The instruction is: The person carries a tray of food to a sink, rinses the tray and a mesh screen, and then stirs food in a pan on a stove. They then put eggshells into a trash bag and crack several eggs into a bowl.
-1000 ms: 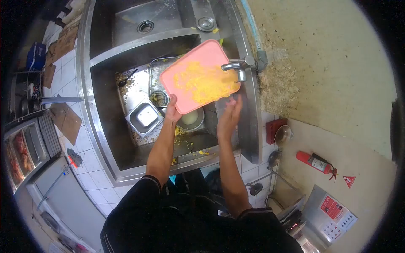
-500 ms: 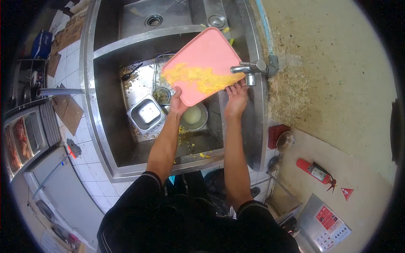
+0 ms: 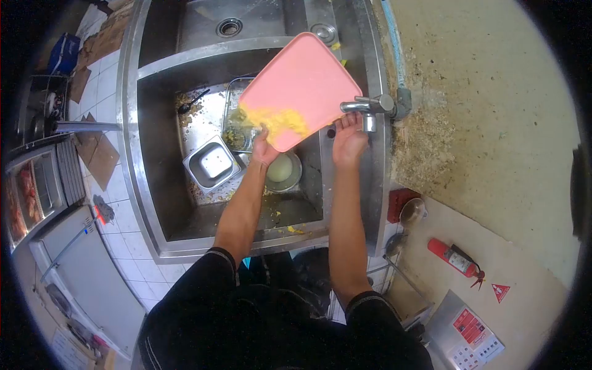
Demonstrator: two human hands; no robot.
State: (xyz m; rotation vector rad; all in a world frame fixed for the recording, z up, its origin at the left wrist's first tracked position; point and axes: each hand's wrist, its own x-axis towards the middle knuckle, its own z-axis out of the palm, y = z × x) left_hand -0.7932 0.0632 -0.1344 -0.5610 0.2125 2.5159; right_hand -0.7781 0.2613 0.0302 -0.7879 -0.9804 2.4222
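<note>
My left hand (image 3: 264, 150) grips the lower corner of a pink tray (image 3: 308, 80), thumb over its top face. The tray is tilted above the sink basin, and wet yellow food scraps (image 3: 274, 119) lie across its lower left part. My right hand (image 3: 349, 140) is open, palm up, just below the tray's right corner and beside the metal tap (image 3: 367, 106). Under the tray, a wire basket (image 3: 237, 132) is partly covered. A round bowl (image 3: 285, 172) with cloudy liquid sits below my left wrist, and a square metal pan (image 3: 211, 165) stands to its left.
The steel sink (image 3: 154, 154) has food bits over its floor, and a black utensil (image 3: 192, 102) lies at its far left. A second basin with a drain (image 3: 229, 27) is beyond the divider. The wall (image 3: 481, 98) rises at the right, with a fire extinguisher (image 3: 453, 257) nearby.
The yellow scraps have slid down and left, baring the tray's right side. My right hand has shifted slightly down from the tray's edge, its palm turned up.
</note>
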